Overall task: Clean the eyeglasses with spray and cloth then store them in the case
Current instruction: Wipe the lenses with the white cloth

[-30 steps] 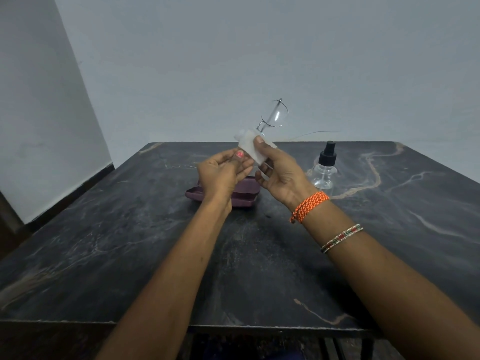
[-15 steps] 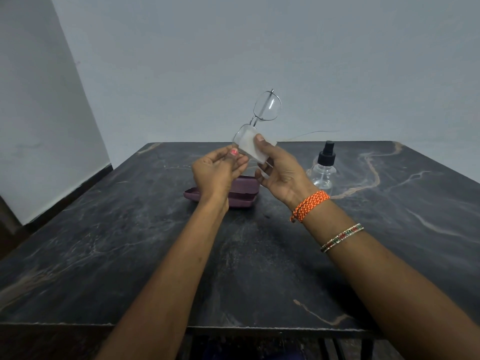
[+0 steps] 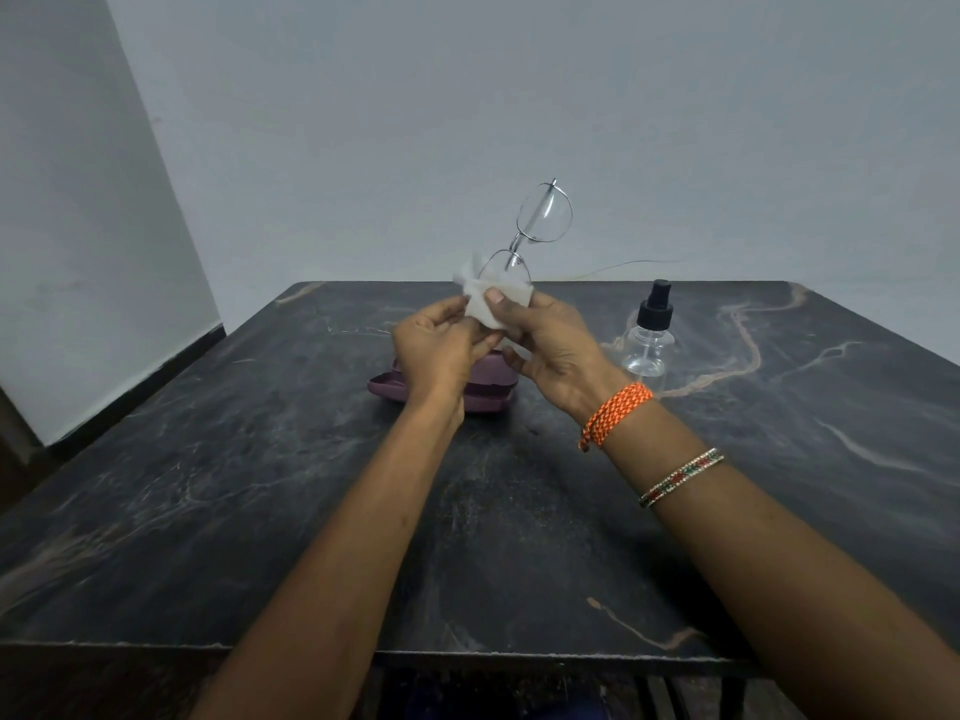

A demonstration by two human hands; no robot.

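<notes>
Thin metal-rimmed eyeglasses [image 3: 545, 213] stand on end above the table, one lens free at the top, the lower lens wrapped in a white cloth [image 3: 491, 304]. My right hand [image 3: 550, 350] pinches the cloth over that lower lens, thumb on top. My left hand [image 3: 436, 350] grips the glasses and cloth from the left side. A purple case [image 3: 387, 384] lies on the dark marble table [image 3: 260, 485] just behind and under my hands, mostly hidden by them. The clear spray bottle [image 3: 649, 335] with a black nozzle stands upright to the right of my hands.
A white wall rises right behind the table's far edge. A thin wire [image 3: 628, 265] runs along the wall at the back. The table's front edge [image 3: 467, 654] lies below my forearms, with dark floor beneath.
The glasses have turned so the upper lens now faces me more squarely. The cloth has shifted around the lower lens, and both hands have closed in on it.
</notes>
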